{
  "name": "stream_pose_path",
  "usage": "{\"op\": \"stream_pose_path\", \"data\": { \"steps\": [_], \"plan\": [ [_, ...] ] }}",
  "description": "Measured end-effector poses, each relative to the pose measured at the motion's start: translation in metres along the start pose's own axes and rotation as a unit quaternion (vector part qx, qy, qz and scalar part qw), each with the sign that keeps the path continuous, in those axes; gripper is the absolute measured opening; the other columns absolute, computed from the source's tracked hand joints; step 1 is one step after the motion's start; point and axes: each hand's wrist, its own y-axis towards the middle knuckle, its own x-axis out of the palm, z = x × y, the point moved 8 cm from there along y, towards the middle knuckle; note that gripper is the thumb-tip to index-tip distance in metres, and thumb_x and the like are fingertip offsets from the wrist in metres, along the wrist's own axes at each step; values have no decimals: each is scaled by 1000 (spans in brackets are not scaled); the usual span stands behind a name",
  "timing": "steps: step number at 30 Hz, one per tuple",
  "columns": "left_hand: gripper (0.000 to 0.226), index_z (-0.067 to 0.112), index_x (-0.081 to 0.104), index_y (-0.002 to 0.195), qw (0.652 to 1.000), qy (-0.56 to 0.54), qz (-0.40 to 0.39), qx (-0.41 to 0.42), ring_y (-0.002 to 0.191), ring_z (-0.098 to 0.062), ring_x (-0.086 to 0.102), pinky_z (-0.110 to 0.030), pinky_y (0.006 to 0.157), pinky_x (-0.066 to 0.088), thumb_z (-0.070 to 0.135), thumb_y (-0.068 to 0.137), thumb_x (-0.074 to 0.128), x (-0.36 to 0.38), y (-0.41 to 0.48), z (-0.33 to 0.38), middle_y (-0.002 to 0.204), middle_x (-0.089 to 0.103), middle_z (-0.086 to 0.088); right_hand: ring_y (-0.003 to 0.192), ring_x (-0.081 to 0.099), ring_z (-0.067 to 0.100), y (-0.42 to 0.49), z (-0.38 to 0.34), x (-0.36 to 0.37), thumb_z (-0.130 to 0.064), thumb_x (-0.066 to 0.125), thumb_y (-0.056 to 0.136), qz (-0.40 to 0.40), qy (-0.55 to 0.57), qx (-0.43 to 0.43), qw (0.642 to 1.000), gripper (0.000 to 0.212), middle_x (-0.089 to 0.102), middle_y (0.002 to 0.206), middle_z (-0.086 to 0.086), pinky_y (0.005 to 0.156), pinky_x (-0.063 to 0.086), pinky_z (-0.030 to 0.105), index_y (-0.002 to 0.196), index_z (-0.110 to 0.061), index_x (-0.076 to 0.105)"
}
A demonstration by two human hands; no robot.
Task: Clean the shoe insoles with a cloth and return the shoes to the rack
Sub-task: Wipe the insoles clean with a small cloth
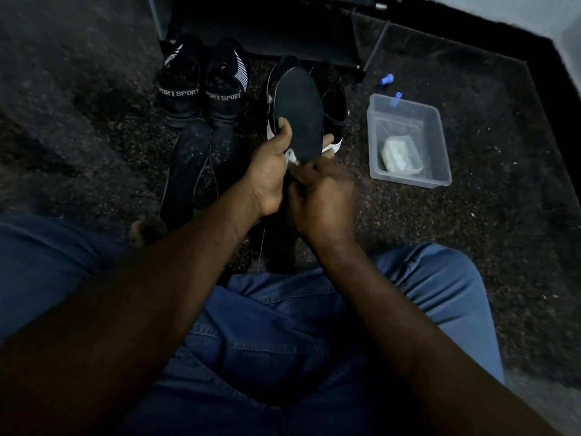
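Observation:
My left hand [270, 171] grips a dark insole [300, 111] by its left edge, holding it up over a black-and-white shoe [273, 89]. My right hand [320, 196] is closed at the insole's heel end, pinching a bit of white cloth [290, 157] that peeks out between both hands. A second black shoe [333, 99] stands just right of the first. A pair of black shoes marked SPORT [201, 86] stands to the left, with two dark insoles [195, 165] lying on the carpet in front of them. The dark shoe rack [267, 29] is behind the shoes.
A clear plastic tub [408, 140] with a pale bar inside sits on the carpet at the right. Two small blue pieces [386, 78] lie beyond it. My legs in blue jeans [283, 341] fill the foreground. A wall edge runs along the right.

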Motion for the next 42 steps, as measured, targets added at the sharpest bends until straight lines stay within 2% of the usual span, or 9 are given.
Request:
{"op": "stream_pose_path", "data": {
  "steps": [7,11,15,20,25,32,36,39,42],
  "plan": [
    [84,4,54,144,1000,-2,-10,-14,129,-24,59,-40,113,45,68,104,20,9,-4,-1,146,59,-14,72,63,29,-2,43,-26,-8,63,88,66,-4,44,997,22,65,81,9,67,54,39,102,-8,81],
    [84,5,52,147,1000,20,8,-14,134,-23,59,-33,100,55,69,104,19,5,0,-6,146,60,-14,75,60,28,-10,13,-12,-7,61,86,35,10,7,999,25,63,83,10,68,48,35,103,-9,80],
    [81,5,59,139,999,21,25,0,131,-23,61,-37,109,50,67,104,22,-2,-2,-2,139,65,-12,79,58,32,-17,13,-3,-11,61,92,5,-8,-20,1000,28,62,88,11,69,49,41,113,-13,78],
    [73,10,60,136,999,36,9,25,127,-20,62,-36,97,57,62,107,18,3,-5,10,139,66,-7,83,66,23,-15,68,-34,-9,62,89,32,13,93,995,31,68,92,5,79,52,28,114,-16,79],
    [71,11,56,143,999,33,8,35,137,-31,55,-44,115,45,61,108,21,-1,-3,11,146,60,-13,92,71,14,-28,113,-33,1,65,95,54,336,356,870,25,78,93,-3,88,55,31,99,-19,80],
    [74,7,43,154,998,54,5,29,136,-30,57,-43,117,42,60,108,19,-3,-3,10,149,57,-14,76,70,16,-28,98,-27,1,59,89,42,438,378,815,22,77,80,7,68,53,25,85,-10,78],
    [74,5,44,153,998,58,12,28,132,-32,60,-38,101,56,60,109,20,-2,-4,10,145,60,-17,62,64,0,-13,85,-33,-3,60,94,13,390,321,863,23,71,62,-11,64,48,17,85,-13,78],
    [76,6,45,152,997,72,6,18,131,-30,61,-38,98,56,62,108,22,-1,-5,7,144,61,-16,85,73,5,-4,76,-29,-12,75,91,-20,287,264,921,7,79,88,-6,81,57,28,92,-16,81],
    [68,9,55,146,998,62,23,17,118,-31,65,-41,98,54,59,108,30,1,-6,2,136,65,-14,93,72,5,5,63,-31,-13,75,88,2,177,181,967,23,75,99,-10,87,60,34,110,-21,73]
  ]
}}
